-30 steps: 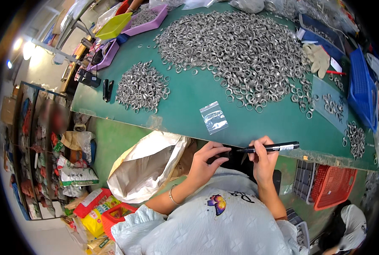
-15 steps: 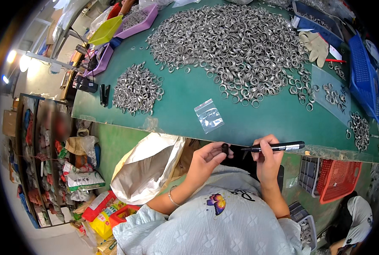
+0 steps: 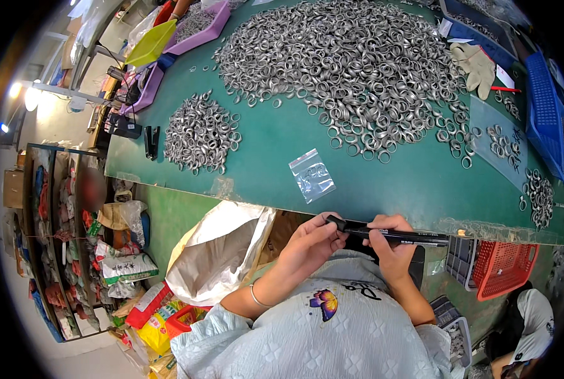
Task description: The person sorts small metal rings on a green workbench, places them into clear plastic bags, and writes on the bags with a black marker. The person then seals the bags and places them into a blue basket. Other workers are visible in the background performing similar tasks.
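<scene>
There is a single view, taken from a fisheye camera on the person's head, looking steeply down and forward. The person's own chest and forearms fill the lower middle of the frame, very near the lens, with the left hand and right hand just above them. The green tabletop spans the upper half, farther off, its near edge bowed by the lens. The floor and a shelf rack curve along the left rim. Dark corners ring the frame.
</scene>
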Available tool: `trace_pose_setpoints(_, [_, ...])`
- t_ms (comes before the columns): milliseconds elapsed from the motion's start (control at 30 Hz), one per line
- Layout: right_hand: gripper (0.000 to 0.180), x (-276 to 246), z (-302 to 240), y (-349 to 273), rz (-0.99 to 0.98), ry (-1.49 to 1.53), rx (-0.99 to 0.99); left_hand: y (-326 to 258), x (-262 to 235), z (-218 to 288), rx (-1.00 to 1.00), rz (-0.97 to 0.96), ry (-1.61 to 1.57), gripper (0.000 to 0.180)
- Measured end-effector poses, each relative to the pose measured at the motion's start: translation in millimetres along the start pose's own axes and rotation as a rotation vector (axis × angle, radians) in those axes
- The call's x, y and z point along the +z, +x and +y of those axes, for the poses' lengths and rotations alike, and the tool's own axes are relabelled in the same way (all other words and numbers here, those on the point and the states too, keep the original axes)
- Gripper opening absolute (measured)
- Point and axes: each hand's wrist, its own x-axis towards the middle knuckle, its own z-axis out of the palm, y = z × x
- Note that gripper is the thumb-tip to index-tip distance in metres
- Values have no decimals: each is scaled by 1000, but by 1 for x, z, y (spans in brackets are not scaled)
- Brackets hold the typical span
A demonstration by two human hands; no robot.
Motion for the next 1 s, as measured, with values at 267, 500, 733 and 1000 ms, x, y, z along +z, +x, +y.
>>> trace_pose_setpoints(267, [16,-5,-2,14,-217,-277,-322,-8,13,18,-30,-91,750,20])
trace_pose_setpoints(500, [13,-3,-22,17,-505,-355,-385,-4,20,22,132,-476,1130,25])
trace_pose_setpoints(733, [11,2,-13,27,-530,-267,-455,8,11,21,81,-526,1088,21])
trace_pose_setpoints(1000, [9,2,-8,39,-499,-287,-378,25,22,2,309,-387,1007,16])
